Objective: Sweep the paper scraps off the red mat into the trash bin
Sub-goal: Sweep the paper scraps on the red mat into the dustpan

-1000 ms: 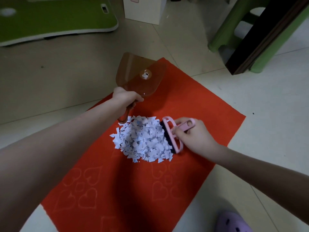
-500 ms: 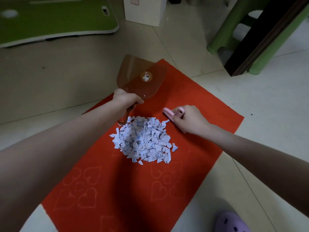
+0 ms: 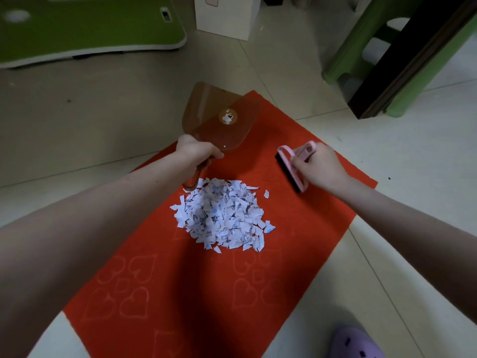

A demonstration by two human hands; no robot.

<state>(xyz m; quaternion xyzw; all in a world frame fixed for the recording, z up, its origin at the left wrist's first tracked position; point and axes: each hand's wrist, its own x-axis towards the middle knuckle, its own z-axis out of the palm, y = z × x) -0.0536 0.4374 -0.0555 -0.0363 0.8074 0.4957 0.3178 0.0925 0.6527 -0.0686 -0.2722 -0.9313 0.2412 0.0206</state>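
A heap of white and blue paper scraps lies in the middle of the red mat. My left hand grips the handle of a clear brown dustpan, held just beyond the heap with its pan pointing away from me. My right hand holds a pink hand brush with dark bristles, on the mat to the right of the heap and apart from it. A white box-like bin stands on the floor at the top.
A green board lies on the tiled floor at the top left. A green stool and a dark plank stand at the top right. A purple slipper shows at the bottom right.
My right hand has lifted the pink brush from the heap's right edge and carried it up and to the right. The heap sits more gathered. The dustpan has barely moved.
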